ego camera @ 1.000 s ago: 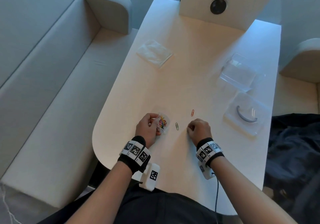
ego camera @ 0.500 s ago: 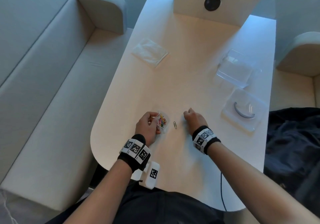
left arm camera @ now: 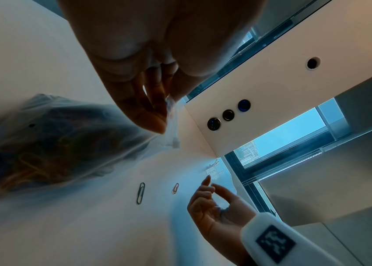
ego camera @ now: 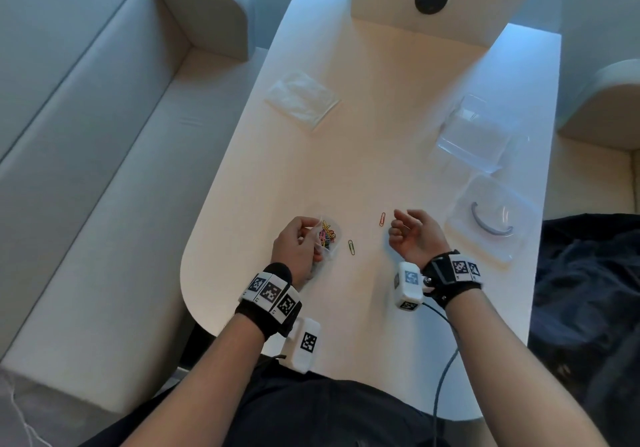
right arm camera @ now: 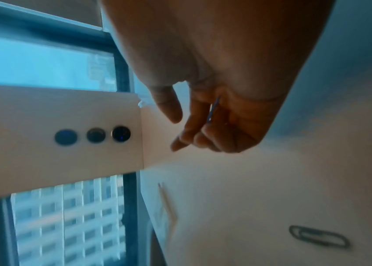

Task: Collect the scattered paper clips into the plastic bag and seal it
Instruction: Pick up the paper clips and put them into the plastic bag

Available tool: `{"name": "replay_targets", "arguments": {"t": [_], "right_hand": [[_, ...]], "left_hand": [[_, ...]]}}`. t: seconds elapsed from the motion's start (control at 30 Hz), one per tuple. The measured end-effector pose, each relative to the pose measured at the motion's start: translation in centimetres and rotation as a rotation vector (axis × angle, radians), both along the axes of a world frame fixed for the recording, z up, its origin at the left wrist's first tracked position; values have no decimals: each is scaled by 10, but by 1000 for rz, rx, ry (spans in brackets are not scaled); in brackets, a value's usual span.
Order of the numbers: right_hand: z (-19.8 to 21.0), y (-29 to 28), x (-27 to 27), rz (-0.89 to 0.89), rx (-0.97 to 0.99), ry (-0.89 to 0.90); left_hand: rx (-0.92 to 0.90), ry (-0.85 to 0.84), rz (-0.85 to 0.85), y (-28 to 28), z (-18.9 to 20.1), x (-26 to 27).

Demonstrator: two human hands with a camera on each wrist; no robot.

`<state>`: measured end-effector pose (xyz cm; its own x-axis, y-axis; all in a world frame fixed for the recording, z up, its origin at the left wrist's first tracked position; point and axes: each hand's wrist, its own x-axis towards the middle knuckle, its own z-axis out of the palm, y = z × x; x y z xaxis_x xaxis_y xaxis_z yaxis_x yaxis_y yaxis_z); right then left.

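plastic bag (ego camera: pixel 327 238) full of coloured clips, pinched by left hand (ego camera: pixel 298 249) near surface (ego camera: pixel 346 169) front edge. right hand (ego camera: pixel 412 235) curled, seemingly holding blue clip (right arm camera: pixel 213 111). green clip (ego camera: pixel 352 247), red clip (ego camera: pixel 382 219) loose between hands.

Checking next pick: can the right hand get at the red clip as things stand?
Probably yes: the red clip lies bare on the table just beside the right hand, nothing between, though that hand seems to hold something thin already.

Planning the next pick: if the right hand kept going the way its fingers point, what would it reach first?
Probably the red paper clip, lying just beyond the right hand toward the left; height above the table is unclear.
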<state>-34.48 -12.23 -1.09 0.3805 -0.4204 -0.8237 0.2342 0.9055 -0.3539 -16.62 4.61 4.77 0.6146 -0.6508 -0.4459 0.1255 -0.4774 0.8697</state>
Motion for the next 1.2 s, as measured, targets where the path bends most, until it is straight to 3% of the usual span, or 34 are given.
{"name": "replay_targets", "arguments": {"t": [0.17, 0.23, 0.37, 0.5, 0.57, 0.67, 0.77, 0.87, 1.0, 1.07, 1.2], "right_hand": [[-10, 0, 21, 434, -575, 921], [-14, 4, 27, 438, -698, 1042], [-14, 9, 46, 560, -788, 1042], [-11, 11, 46, 795, -808, 870], [-14, 17, 39, 751, -733, 668], [-14, 34, 28, 481, -477, 281], [-14, 45, 23, 432, -380, 158], [-21, 52, 24, 377, -377, 297], [-25, 65, 29, 736, -856, 822], [-24, 73, 39, 765, -961, 907], [-23, 75, 56, 841, -980, 958]], "left_hand": [[7, 11, 1, -1, 0, 0], [11, 14, 1, -1, 0, 1], [8, 20, -2, 0, 1, 4], [11, 15, -5, -1, -2, 5], [10, 15, -4, 0, -2, 5], [15, 9, -8, 2, -3, 3], [4, 10, -5, 2, -1, 1], [-7, 13, -3, 3, 0, -1], [-34, 31, 10, 10, 2, 6], [-39, 29, 33, 17, 3, 18], [-59, -9, 84, 34, 6, 49]]}}
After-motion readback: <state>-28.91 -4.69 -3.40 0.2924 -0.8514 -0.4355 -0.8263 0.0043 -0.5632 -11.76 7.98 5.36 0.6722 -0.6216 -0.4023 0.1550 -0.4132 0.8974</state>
